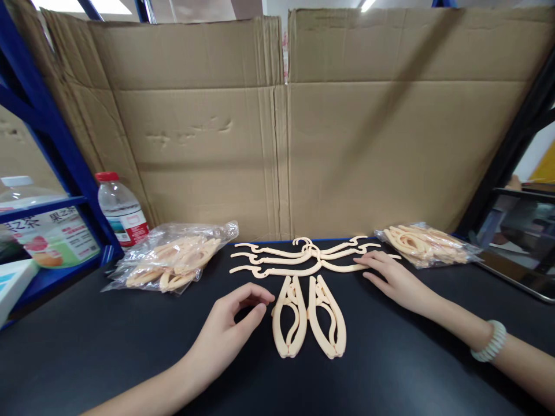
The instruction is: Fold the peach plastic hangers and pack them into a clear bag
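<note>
Two folded plastic hangers, cream-coloured, lie side by side on the black table: a left one [280, 341] and a right one [339, 335]. Beside the left one is my left hand [234, 323], fingers curved, the thumb a little apart from them and nothing visible between. Behind the folded pair, several unfolded hangers [290, 270] lie in overlapping rows with their hooks towards the cardboard. My right hand [396, 283] rests over the right end of these, its fingers spread and covering part of the nearest arms. Whether its fingertips press on them I cannot tell.
A clear bag of folded hangers [173, 263] lies at the left, another bag [427, 245] at the back right. Behind stands a cardboard wall [195, 144]. A red-capped bottle [121, 211] is by the blue frame [43, 127]; a dark-framed glossy panel [520, 248] stands far right.
</note>
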Action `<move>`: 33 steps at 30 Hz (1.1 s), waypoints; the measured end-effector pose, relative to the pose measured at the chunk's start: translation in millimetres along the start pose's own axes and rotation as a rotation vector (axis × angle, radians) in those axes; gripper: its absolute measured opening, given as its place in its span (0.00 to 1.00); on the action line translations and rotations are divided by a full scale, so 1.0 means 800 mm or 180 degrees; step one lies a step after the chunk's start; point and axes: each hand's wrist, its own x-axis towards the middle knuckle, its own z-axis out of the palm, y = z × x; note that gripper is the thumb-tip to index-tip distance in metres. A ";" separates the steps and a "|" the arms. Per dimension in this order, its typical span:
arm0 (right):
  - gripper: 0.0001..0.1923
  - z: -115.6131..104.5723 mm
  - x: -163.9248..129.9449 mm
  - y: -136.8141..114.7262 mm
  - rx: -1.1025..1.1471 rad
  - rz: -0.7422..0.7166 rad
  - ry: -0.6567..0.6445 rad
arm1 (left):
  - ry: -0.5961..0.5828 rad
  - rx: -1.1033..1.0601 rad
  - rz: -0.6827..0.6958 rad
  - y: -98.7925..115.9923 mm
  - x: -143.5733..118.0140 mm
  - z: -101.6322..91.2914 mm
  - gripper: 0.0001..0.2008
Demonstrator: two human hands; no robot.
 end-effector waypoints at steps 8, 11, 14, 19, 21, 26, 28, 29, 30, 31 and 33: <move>0.10 -0.008 0.004 -0.009 0.0335 0.0068 -0.0133 | 0.0058 -0.0136 -0.0084 0.003 0.003 0.000 0.08; 0.10 -0.012 0.004 -0.017 0.0375 0.0199 -0.0103 | 0.0124 -0.0220 -0.0184 0.005 0.005 -0.001 0.09; 0.11 -0.017 0.004 -0.025 0.0426 0.0359 -0.0036 | 0.0118 -0.0332 -0.0232 0.005 0.005 0.000 0.09; 0.11 -0.022 0.002 -0.030 0.0473 0.0437 0.0291 | 0.0036 -0.0501 -0.0247 -0.003 0.005 0.000 0.10; 0.13 -0.022 0.000 -0.031 0.0471 0.0506 0.0457 | 0.0091 -0.0590 -0.0367 -0.007 0.006 -0.001 0.13; 0.15 -0.025 -0.004 -0.041 0.0449 0.0527 0.0630 | 0.0470 -0.0840 -0.0569 -0.013 0.010 -0.002 0.27; 0.13 -0.027 -0.005 -0.050 0.0432 0.0426 0.0599 | 0.0544 -0.0851 -0.0588 -0.016 0.009 -0.001 0.31; 0.12 -0.028 -0.005 -0.054 0.0427 0.0356 0.0562 | 0.0557 -0.0838 -0.0586 -0.017 0.009 0.000 0.32; 0.11 -0.029 -0.006 -0.059 0.0430 0.0285 0.0517 | 0.0557 -0.0823 -0.0576 -0.019 0.008 0.001 0.32; 0.11 -0.030 -0.007 -0.062 0.0435 0.0220 0.0479 | 0.0552 -0.0810 -0.0552 -0.020 0.007 0.002 0.33; 0.11 -0.030 -0.008 -0.067 0.0434 0.0111 0.0425 | 0.0517 -0.0814 -0.0488 -0.021 0.005 0.004 0.37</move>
